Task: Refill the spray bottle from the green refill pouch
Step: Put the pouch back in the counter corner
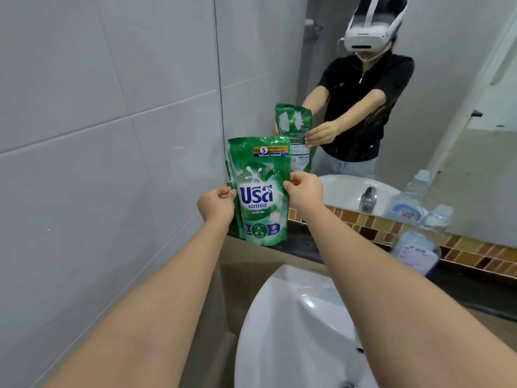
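The green refill pouch [258,189] stands upright on the dark ledge [305,245] behind the basin, close to the left wall. My left hand [216,205] pinches its left edge at mid height. My right hand [303,190] pinches its right edge. A clear bottle with a pale blue label [419,242] stands on the ledge to the right, apart from both hands; its top is blurred, so I cannot tell if a spray head is on it.
A white basin [302,331] lies below my arms. A grey tiled wall [98,135] closes the left side. The mirror [447,107] behind the ledge reflects the person, the pouch, a tap and the bottle. A mosaic tile strip [372,225] runs under it.
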